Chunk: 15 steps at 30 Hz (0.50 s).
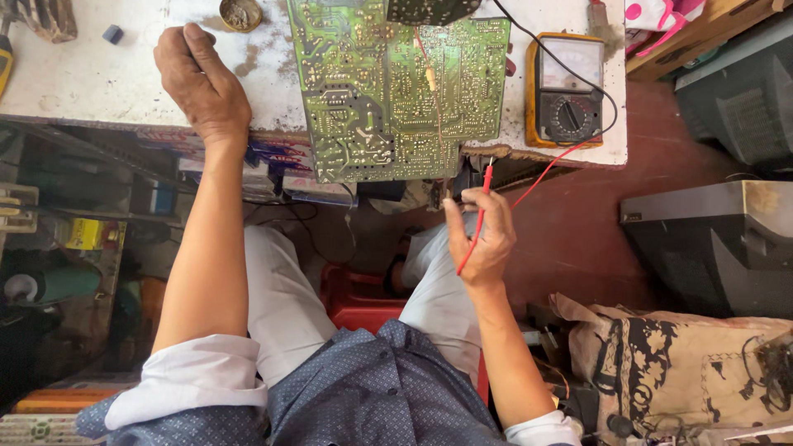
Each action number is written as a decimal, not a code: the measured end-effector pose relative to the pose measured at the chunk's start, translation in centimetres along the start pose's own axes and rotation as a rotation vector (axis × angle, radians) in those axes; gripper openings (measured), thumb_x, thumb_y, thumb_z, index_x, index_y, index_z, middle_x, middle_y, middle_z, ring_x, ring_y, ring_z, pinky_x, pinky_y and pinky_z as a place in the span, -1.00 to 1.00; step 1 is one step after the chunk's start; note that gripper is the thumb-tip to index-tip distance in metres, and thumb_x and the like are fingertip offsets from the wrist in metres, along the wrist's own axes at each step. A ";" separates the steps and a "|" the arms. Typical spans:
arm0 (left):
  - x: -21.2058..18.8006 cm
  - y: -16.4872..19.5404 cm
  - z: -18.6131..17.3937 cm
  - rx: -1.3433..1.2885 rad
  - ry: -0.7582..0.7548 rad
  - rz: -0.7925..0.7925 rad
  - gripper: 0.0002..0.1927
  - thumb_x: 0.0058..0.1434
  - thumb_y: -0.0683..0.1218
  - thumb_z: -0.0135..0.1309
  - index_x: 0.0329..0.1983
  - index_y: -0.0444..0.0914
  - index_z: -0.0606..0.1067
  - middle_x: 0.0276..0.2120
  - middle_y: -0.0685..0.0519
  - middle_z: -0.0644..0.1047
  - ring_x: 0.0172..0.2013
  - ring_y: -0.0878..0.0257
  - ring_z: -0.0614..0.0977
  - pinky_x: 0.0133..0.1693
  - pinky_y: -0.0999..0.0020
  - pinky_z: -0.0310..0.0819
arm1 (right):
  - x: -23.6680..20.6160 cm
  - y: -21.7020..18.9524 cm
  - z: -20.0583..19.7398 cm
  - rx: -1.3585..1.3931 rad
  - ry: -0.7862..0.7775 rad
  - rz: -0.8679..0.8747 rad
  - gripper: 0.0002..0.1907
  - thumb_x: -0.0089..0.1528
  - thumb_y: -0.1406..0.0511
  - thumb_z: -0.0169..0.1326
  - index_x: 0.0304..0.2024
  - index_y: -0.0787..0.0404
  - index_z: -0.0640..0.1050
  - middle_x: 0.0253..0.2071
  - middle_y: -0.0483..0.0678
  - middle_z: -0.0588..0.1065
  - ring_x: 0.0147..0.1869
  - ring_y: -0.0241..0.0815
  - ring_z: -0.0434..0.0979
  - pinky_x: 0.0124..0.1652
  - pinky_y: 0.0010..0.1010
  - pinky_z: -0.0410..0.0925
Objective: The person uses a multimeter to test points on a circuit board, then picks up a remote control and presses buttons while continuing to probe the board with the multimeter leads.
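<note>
The right hand hangs below the front edge of the workbench, over the person's lap, with its fingers pinched shut around a red test probe whose tip points up toward the bench edge; the probe's red lead runs up and to the right from the hand to a yellow-cased analog multimeter that lies flat on the bench, dial facing up, with a black lead curling over it. Just above the right hand, a large green circuit board lies solder side up on the bench, its lower edge overhanging the front of the bench; the probe tip is near that edge, but whether it touches anything cannot be told. The left hand rests palm down on the bench top to the left of the board, fingers loosely curled and holding nothing, just beside the board's left edge. The bench surface is white, stained and grimy, with a small round tin near the top edge and a small blue block farther left. The person sits on a red stool. The floor to the right is dark red, with two grey television casings and a patterned cloth bag on it.
</note>
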<state>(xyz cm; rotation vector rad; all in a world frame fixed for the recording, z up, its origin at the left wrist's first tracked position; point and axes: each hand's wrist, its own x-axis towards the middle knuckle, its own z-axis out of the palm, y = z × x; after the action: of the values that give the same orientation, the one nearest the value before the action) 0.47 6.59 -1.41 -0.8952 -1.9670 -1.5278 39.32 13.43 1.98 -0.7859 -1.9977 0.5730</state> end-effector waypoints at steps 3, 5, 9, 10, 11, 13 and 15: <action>0.0 0.0 0.0 0.017 -0.001 0.000 -0.59 0.67 0.02 -0.24 -0.24 -0.33 0.38 -0.29 -0.07 0.43 -0.16 0.02 0.46 -0.08 0.09 0.33 | 0.2 -0.3 0.7 -0.030 0.009 0.039 -0.61 0.19 0.38 0.39 -0.06 0.27 0.46 -0.10 0.05 0.57 -0.11 -0.08 0.61 -0.07 -0.30 0.48; 0.0 0.0 0.0 0.018 -0.003 -0.014 -0.59 0.67 0.02 -0.24 -0.26 -0.32 0.37 -0.31 -0.07 0.42 -0.18 0.02 0.46 -0.08 0.09 0.34 | 0.2 -0.4 1.4 -0.013 0.024 0.071 -0.60 0.18 0.37 0.39 -0.07 0.28 0.44 -0.09 0.05 0.58 -0.09 -0.05 0.62 -0.05 -0.27 0.48; 0.1 0.0 0.0 0.007 0.010 0.010 -0.60 0.67 0.02 -0.23 -0.24 -0.32 0.38 -0.31 -0.07 0.43 -0.17 0.02 0.46 -0.08 0.09 0.34 | 0.1 -0.1 2.3 0.010 0.042 0.071 -0.63 0.23 0.40 0.35 -0.07 0.27 0.41 -0.11 0.05 0.61 -0.10 -0.08 0.63 -0.06 -0.32 0.47; 0.1 -0.1 0.0 0.010 0.012 0.009 -0.60 0.67 0.02 -0.23 -0.24 -0.32 0.37 -0.30 -0.07 0.43 -0.17 0.02 0.47 -0.09 0.08 0.33 | 0.1 0.0 2.4 0.038 0.042 0.096 -0.66 0.26 0.41 0.33 -0.07 0.26 0.41 -0.13 0.03 0.61 -0.11 -0.12 0.65 -0.07 -0.34 0.48; 0.1 -0.1 0.0 0.014 0.013 0.009 -0.60 0.67 0.02 -0.23 -0.24 -0.32 0.37 -0.30 -0.07 0.44 -0.17 0.02 0.47 -0.09 0.08 0.33 | 0.0 0.1 2.5 0.067 0.042 0.121 -0.68 0.29 0.42 0.31 -0.07 0.25 0.40 -0.15 0.01 0.62 -0.13 -0.15 0.67 -0.08 -0.37 0.49; 0.1 -0.1 0.0 -0.001 0.021 0.014 -0.61 0.67 0.01 -0.23 -0.24 -0.32 0.37 -0.30 -0.07 0.44 -0.17 0.01 0.47 -0.09 0.08 0.33 | -0.2 0.4 2.5 0.088 0.058 0.128 -0.72 0.30 0.44 0.28 -0.08 0.25 0.41 -0.17 0.02 0.62 -0.17 -0.17 0.66 -0.10 -0.39 0.49; 0.0 0.0 0.0 -0.002 0.022 0.015 -0.62 0.66 0.00 -0.22 -0.24 -0.33 0.37 -0.30 -0.07 0.45 -0.17 0.01 0.47 -0.09 0.08 0.33 | -0.2 0.6 2.3 0.098 0.081 0.133 -0.74 0.31 0.46 0.26 -0.09 0.26 0.42 -0.18 0.03 0.62 -0.18 -0.19 0.65 -0.11 -0.40 0.49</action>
<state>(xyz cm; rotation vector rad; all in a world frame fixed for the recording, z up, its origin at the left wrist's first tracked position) 0.46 6.60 -1.39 -0.8887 -1.9390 -1.5249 37.65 13.47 0.31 -0.8718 -1.8390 0.6999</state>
